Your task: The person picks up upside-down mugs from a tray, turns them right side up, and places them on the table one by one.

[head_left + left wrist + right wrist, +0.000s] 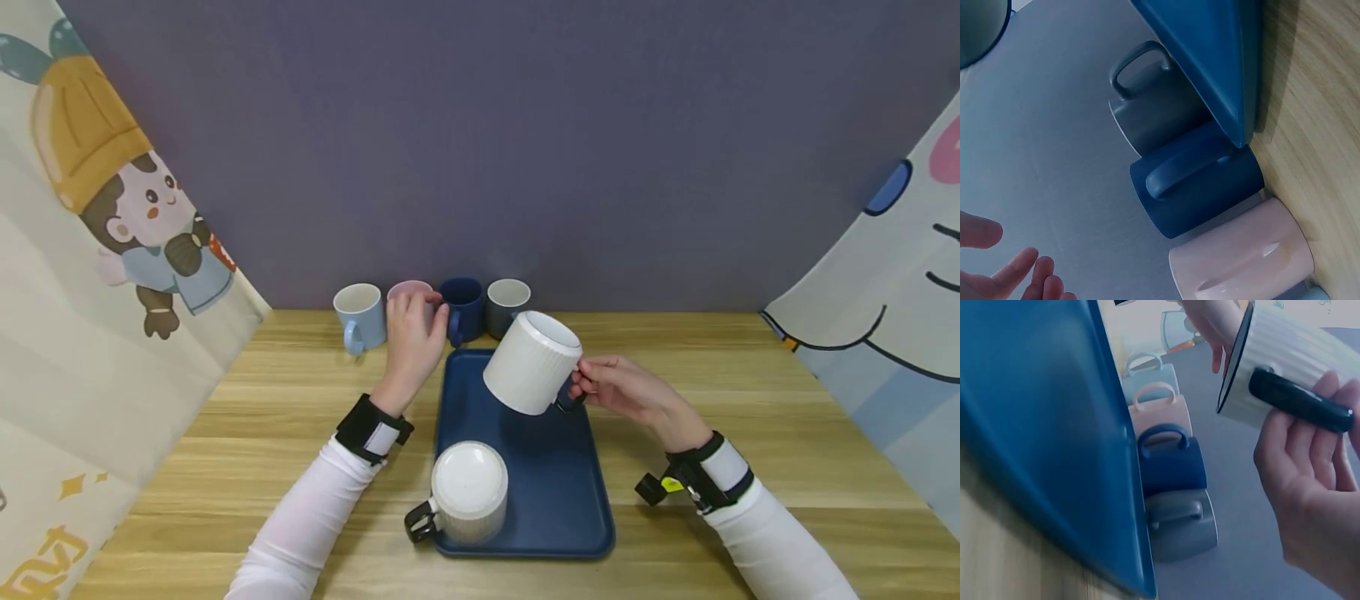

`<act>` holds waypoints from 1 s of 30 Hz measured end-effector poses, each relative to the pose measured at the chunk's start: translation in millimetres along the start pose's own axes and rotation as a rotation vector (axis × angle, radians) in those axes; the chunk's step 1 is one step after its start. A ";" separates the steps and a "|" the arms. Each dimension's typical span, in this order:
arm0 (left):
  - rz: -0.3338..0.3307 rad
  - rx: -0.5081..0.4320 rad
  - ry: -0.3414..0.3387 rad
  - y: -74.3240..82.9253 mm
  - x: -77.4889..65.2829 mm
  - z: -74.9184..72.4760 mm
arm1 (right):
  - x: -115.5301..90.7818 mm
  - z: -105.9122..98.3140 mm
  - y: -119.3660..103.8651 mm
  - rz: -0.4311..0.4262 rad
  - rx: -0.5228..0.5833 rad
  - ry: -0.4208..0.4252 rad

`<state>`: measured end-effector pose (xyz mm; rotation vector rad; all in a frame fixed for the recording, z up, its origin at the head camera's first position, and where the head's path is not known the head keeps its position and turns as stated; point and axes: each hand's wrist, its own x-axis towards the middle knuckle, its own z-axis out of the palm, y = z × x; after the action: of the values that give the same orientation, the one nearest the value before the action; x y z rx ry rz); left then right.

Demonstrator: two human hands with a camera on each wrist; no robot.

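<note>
My right hand (pixel 626 387) grips the black handle (pixel 1300 400) of a white ribbed mug (pixel 528 367). That mug is held tilted above the blue tray (pixel 555 508), base upward and dark-rimmed mouth downward. A second white mug (pixel 468 492) with a black handle stands upside down on the tray's near left corner. My left hand (pixel 412 337) hovers in front of the pink mug (pixel 1244 256), partly covering it in the head view. In the left wrist view its loosely bent fingers (pixel 1016 272) are apart from the mugs and hold nothing.
Along the back wall stand the pink mug, a light blue mug (pixel 362 318), a dark blue mug (pixel 463 312) and a grey mug (pixel 504 308), mouths up. Printed curtains (pixel 90 375) hang at the sides of the wooden table (pixel 247 467).
</note>
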<state>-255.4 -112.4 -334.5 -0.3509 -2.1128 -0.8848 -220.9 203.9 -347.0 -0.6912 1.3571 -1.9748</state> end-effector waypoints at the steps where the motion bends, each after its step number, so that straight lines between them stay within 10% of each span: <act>1: 0.002 -0.002 -0.001 0.3 0.2 0.0 | 2.0 0.7 -0.6 0.003 0.014 0.007; 19: 0.042 0.005 0.006 10.0 4.8 11.9 | 34.1 -7.5 -13.7 0.000 0.301 0.008; 30: -0.080 -0.014 -0.055 20.6 11.9 24.4 | 53.1 -28.3 -28.1 0.006 0.463 -0.036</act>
<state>-266.4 -81.2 -326.3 -0.3027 -2.1849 -0.9457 -282.2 188.7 -326.3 -0.4966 0.8289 -2.1520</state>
